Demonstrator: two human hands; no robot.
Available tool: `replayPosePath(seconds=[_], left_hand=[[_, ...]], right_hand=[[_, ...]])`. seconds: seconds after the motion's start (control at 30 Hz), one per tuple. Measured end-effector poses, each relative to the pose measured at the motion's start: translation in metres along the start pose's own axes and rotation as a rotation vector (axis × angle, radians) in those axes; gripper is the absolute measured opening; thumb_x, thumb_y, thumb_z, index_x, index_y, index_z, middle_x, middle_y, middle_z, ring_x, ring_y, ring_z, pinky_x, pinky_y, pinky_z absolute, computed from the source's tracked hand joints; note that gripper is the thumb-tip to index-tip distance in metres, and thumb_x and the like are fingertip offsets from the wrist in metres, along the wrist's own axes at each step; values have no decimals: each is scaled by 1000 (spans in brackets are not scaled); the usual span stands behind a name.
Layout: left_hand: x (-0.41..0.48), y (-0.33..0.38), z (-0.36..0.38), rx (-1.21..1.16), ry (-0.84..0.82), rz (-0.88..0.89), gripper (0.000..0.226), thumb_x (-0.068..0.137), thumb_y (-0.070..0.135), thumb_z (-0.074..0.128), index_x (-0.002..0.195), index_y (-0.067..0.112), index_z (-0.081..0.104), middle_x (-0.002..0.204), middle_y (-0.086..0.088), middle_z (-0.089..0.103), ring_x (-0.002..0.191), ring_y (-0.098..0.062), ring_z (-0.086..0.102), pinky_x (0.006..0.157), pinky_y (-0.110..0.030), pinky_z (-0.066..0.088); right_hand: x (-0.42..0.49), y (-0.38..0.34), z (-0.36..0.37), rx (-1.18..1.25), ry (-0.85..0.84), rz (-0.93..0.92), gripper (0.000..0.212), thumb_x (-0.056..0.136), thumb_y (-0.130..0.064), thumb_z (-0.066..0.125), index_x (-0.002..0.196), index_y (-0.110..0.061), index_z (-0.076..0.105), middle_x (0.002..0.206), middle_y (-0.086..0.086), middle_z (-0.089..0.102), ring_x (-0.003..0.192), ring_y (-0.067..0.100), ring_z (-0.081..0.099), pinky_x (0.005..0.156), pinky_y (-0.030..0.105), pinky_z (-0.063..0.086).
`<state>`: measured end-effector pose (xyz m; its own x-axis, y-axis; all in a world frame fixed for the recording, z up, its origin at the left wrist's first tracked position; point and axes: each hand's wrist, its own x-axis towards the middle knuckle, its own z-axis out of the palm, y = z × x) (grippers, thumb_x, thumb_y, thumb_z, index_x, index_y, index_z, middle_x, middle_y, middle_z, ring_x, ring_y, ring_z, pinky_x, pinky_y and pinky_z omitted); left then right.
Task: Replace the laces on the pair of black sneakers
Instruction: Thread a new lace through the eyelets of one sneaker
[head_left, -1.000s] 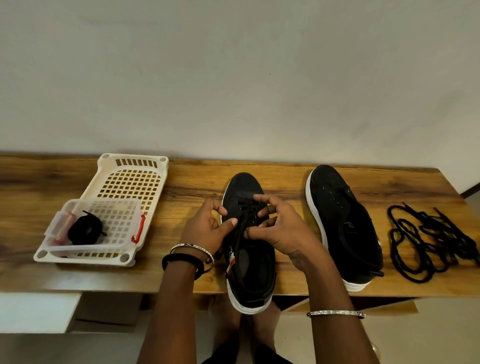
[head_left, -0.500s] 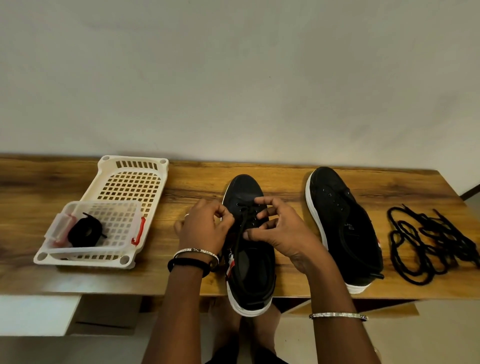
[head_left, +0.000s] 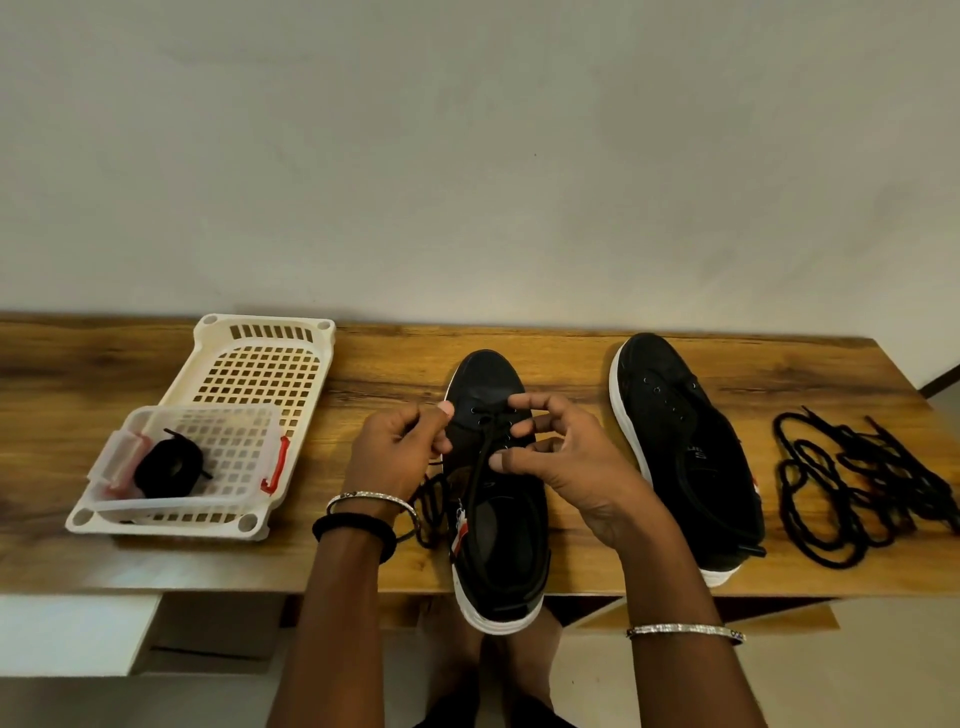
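Wooden surface (head_left: 571, 569): carrying every item below, positions given from the laced sneaker.

Laced sneaker (head_left: 488, 379): black with a white sole, lying mid-surface, toe pointing at the wall, heel overhanging the near edge.

Lace (head_left: 479, 470): black, crossing the eyelets nearest the toe, trailing back over the tongue and off the sneaker's left side.

Left hand (head_left: 400, 457): hovering at the laced sneaker's left edge, fingers curling in, pinching the lace between thumb and forefinger. Bangle and black band circling the wrist.

Right hand (head_left: 566, 467): hanging over the laced sneaker's right eyelet row, fingers bending, thumb tip just beside the lace. Pinching it or not: cannot tell.

Second sneaker (head_left: 685, 457): black, unlaced, lying just right of the laced sneaker.

Loose laces (head_left: 857, 483): black tangle, lying further right, beyond the second sneaker.

Basket (head_left: 260, 374): cream, perforated, sitting well left of the laced sneaker.

Clear box (head_left: 234, 447): sitting in the basket's near end, holding a black coiled lace (head_left: 169, 467).
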<state>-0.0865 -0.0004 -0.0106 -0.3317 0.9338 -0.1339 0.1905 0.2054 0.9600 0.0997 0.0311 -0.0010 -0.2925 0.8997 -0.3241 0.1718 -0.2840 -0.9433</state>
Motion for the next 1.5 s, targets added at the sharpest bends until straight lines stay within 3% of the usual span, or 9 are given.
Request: replayPosePath(seconds=[0.13,0.23,0.43,0.6,0.73,0.93,1.17,1.37,1.5], left_hand=[[-6,18,-3,-245,-28,103,25,97,21,57,81,11,73,70,9,70,70,1,63,63,-2,44],[-12,27,2,-282,-144,147,21,97,14,54,99,4,73,86,13,76,85,6,67,65,0,45],[-6,18,10,-289,-185,217,20,89,31,65,98,22,80,104,8,74,119,-17,59,102,-40,48],[-8,22,9,-407,91,-27,22,97,24,59,103,11,76,94,7,75,80,5,67,59,-14,51],[-3,9,3,-553,226,-325,21,92,35,63,100,22,78,102,9,74,92,-8,63,66,-27,44],[-1,6,2,-812,175,-531,16,96,26,58,99,19,73,72,9,63,57,-2,52,55,-19,38],[-2,4,-1,-1110,143,-659,18,93,24,64,106,15,71,80,7,73,56,-1,64,58,-18,43],[7,-2,1,-573,425,-505,8,94,21,61,92,13,60,67,-2,65,50,-11,57,47,-26,45],[3,-2,0,-88,496,-21,8,93,19,65,101,22,65,96,1,70,82,-18,68,75,-48,59]], right_hand=[[-2,-6,-2,112,79,-72,24,79,-18,83,100,-11,75,90,6,69,77,15,61,65,21,52],[-6,-13,4,148,-32,-122,32,81,-32,78,96,-4,76,84,6,69,64,13,54,55,22,43],[-11,-18,25,80,-160,-222,15,91,-16,72,96,-2,75,64,0,56,58,5,45,49,14,34],[-13,-23,15,254,-147,-165,24,84,-32,73,94,-10,78,86,5,67,65,7,42,50,20,27],[-13,-24,-4,491,-30,-135,25,84,-34,68,81,-11,75,82,-1,68,68,8,47,58,24,31],[-16,-22,-24,868,62,-142,22,89,-36,63,73,-22,64,81,-4,63,86,15,62,84,35,42],[-18,-16,-51,1123,200,-228,34,98,-43,58,70,-24,64,74,-7,63,85,14,65,108,39,38],[-14,-16,-40,753,173,-178,25,99,-32,57,83,-16,68,63,-4,48,47,6,36,49,20,33],[-12,-17,-20,421,63,-126,26,92,-31,64,83,-9,73,58,0,42,42,7,26,45,23,18]])
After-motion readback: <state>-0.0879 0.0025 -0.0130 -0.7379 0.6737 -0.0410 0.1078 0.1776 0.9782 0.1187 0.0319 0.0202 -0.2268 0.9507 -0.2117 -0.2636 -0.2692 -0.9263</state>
